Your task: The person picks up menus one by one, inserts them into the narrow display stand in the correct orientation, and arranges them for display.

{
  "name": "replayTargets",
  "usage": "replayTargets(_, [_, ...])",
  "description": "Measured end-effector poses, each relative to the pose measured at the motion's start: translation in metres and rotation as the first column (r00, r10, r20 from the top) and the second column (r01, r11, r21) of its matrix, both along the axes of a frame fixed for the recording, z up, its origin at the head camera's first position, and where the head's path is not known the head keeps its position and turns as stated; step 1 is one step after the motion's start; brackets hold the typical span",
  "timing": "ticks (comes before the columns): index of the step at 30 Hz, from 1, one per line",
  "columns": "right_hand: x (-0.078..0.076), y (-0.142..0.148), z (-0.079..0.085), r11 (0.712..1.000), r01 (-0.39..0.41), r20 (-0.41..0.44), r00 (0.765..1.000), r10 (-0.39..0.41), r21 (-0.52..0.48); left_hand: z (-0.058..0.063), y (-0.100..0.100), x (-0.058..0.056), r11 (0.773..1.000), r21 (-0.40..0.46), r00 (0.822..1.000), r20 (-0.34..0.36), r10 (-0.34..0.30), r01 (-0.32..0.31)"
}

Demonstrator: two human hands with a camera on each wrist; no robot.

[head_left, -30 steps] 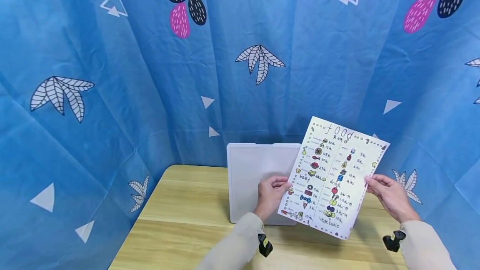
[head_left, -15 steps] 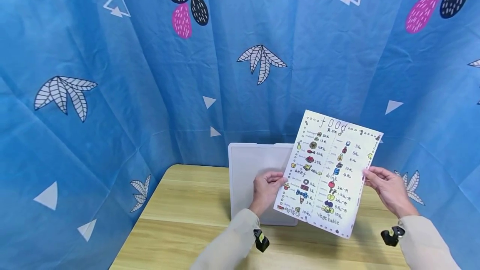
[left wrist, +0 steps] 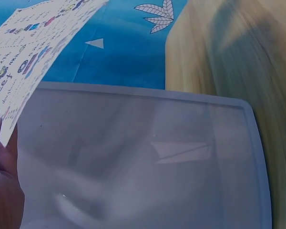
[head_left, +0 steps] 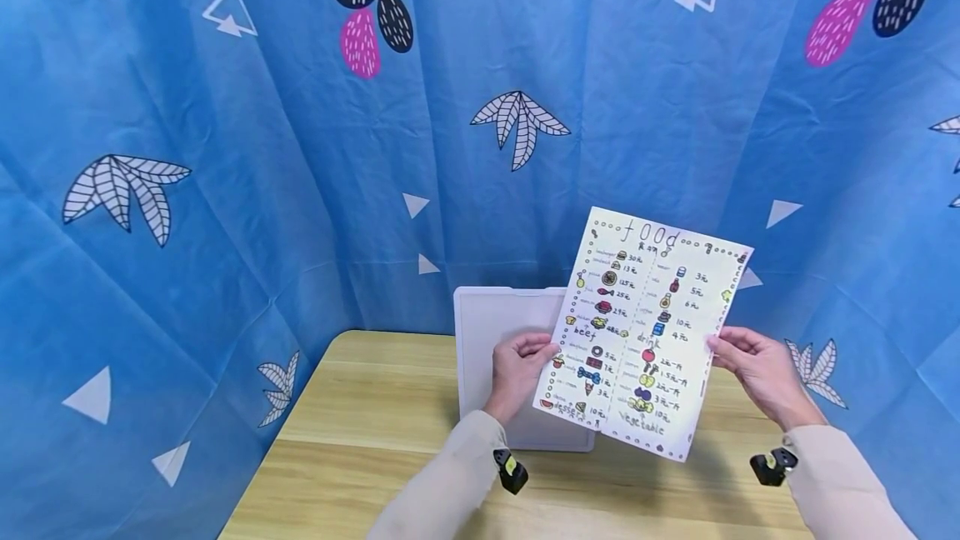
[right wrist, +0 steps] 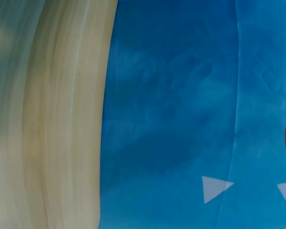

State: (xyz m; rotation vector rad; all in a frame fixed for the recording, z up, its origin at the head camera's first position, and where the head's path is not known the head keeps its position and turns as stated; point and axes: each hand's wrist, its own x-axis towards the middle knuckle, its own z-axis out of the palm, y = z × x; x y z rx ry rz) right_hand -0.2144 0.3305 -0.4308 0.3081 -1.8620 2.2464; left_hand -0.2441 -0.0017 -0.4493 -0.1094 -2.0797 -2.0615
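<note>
Paper (head_left: 642, 333) shifted up-left | left fingers (head_left: 538, 342) pinch left edge | right fingers (head_left: 731, 347), right edge

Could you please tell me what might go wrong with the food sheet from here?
The left hand and right hand hold the food sheet only by its side edges, so it might bend or slip. In the head view, the sheet overlaps the white panel, so lowering it could perhaps bump that.

Left grip (head_left: 517, 374) pinching, right grip (head_left: 767, 375) pinching, forearms (head_left: 450, 473) extended forward
</note>
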Motion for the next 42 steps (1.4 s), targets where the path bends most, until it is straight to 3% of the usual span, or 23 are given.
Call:
replayTargets(5, [0.0, -0.007, 0.003, 0.999, -0.022, -0.004, 1.0, 0.022, 0.036, 0.005, -0.005, -0.001, 1.0, 0.0, 0.999, 0.032, 0.022, -0.022])
replayTargets(10, [0.0, -0.013, 0.006, 0.991, -0.028, 0.022, 0.999, 0.026, 0.127, 0.01, -0.008, -0.003, 0.999, 0.024, 0.999, 0.018, 0.038, -0.038])
replayTargets(21, [-0.006, -0.023, 0.02, 0.921, 0.008, 0.02, 1.0, -0.017, 0.389, 0.024, -0.02, -0.012, 0.997, 0.031, 0.997, 0.003, 0.073, -0.073])
replayTargets(31, [-0.013, -0.034, 0.03, 0.902, -0.009, 0.034, 0.999, -0.007, 0.432, 0.029, -0.038, -0.019, 0.999, 0.004, 0.999, -0.029, 0.037, -0.037])
replayTargets(42, [-0.023, -0.049, 0.042, 0.889, -0.041, 0.06, 0.998, 0.015, 0.455, 0.047, -0.058, -0.027, 0.998, -0.066, 0.997, -0.076, 0.017, -0.022])
